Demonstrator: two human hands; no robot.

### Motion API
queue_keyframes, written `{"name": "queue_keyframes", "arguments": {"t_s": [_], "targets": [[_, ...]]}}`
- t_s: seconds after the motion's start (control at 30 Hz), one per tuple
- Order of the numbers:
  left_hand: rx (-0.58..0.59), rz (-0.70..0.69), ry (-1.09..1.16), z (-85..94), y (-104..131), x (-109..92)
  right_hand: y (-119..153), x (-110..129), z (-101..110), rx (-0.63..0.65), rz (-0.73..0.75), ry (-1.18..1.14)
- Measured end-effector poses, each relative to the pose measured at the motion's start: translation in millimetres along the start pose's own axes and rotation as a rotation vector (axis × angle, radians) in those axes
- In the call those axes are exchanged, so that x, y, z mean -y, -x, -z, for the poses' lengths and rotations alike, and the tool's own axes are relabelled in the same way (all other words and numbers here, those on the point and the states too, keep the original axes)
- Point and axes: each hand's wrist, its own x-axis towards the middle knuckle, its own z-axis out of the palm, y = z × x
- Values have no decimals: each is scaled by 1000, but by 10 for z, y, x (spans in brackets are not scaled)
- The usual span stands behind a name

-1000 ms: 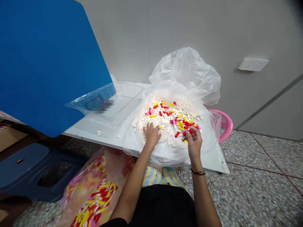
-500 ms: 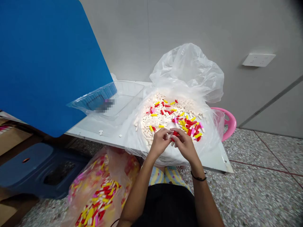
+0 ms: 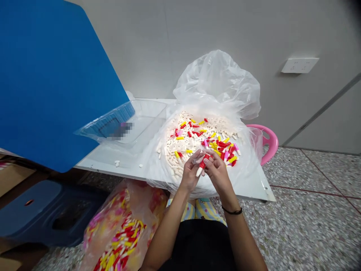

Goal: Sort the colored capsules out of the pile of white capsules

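Note:
A red-and-white capsule-shaped piece [image 3: 203, 164] is between my two hands over the near side of the pile, its white end pointing down and toward me. My right hand [image 3: 218, 174] pinches the red part between thumb and fingers. On the other side my left hand [image 3: 191, 173] has its fingers bent around the same piece; its fingertips are partly hidden. Many plain white pieces [image 3: 176, 146] lie spread in an open clear plastic bag [image 3: 153, 165]. Just beyond my right hand is a heap of red, yellow and pink capped pieces [image 3: 225, 145].
A clear plastic tray [image 3: 152, 107] stands left on the white table [image 3: 107, 160], beside a blue board [image 3: 56, 75]. Below hangs a bag of coloured pieces [image 3: 126, 241], near a dark blue stool [image 3: 34, 203]. A pink handle [image 3: 270, 145] juts out at right.
The piece in my hands has turned so its white end shows toward me, and my left fingers have opened slightly around it. The whole view has shifted a little.

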Motion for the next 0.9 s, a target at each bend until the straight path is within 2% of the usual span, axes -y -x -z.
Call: {"name": "queue_keyframes", "arguments": {"t_s": [0.13, 0.27, 0.37, 0.43, 0.5, 0.57, 0.67, 0.77, 0.83, 0.9], "targets": [[-24, -149, -335, 24, -5, -30, 28, -25, -14, -74, 0, -76], [0, -227, -540, 111, -24, -91, 63, -80, -79, -174, 29, -98], [24, -333, -700, 187, -37, -161, 64, -46, -72, -343, 156, -48], [47, -347, -759, 204, -25, -208, 54, 11, -34, -472, 287, 26], [80, -302, -758, 170, 5, -231, 46, 53, -3, -549, 393, 103], [71, -254, -715, 93, 42, -215, 49, 51, -7, -541, 425, 181], [-91, -186, -565, -35, 78, -151, 69, -20, -64, -422, 363, 305], [-273, -114, -412, -84, 62, -116, 83, -61, -93, -285, 324, 382], [-323, -80, -356, -68, 32, -123, 81, -39, -73, -296, 344, 395], [-326, -69, -314, -39, 2, -139, 74, 2, -40, -382, 377, 379]]}}
